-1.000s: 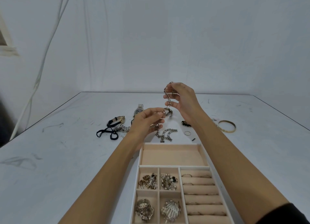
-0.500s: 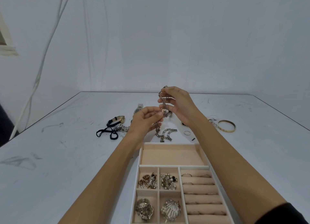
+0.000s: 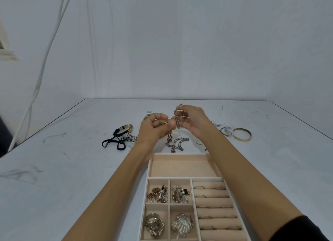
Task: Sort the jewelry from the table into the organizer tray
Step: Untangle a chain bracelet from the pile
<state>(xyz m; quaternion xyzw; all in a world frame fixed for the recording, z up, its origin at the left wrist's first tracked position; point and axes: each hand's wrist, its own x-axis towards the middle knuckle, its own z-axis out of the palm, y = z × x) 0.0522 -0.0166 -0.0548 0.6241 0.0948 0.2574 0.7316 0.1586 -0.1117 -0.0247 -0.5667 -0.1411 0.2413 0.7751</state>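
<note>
The person holds a chain bracelet point(image 3: 178, 120) in the air between both hands, above the table point(image 3: 72, 168) and just beyond the far end of the tray point(image 3: 185, 153). The right hand point(image 3: 195, 121) has its fingers curled round the doubled upper part of the chain. The left hand point(image 3: 153, 129) pinches it lower down between thumb and fingertips, and a short tail hangs free below that pinch.

The step in hand appears to be gathering the bracelet into a neat bundle before it is set down. To do this well, the loose tail should probably be folded up into the left hand's pinch, so that it does not swing. A second chain point(image 3: 178, 143) lies on the table right under the hands, and the hanging tail could catch on it if the hands dip.

The long compartment point(image 3: 185, 168) at the far end of the tray shows bare lining and looks the likely place for it. The small compartments nearer the person already hold pieces. Lowering the bundle until it touches the lining, then letting go with one hand at a time, would likely stop it spilling over the rim.
</note>
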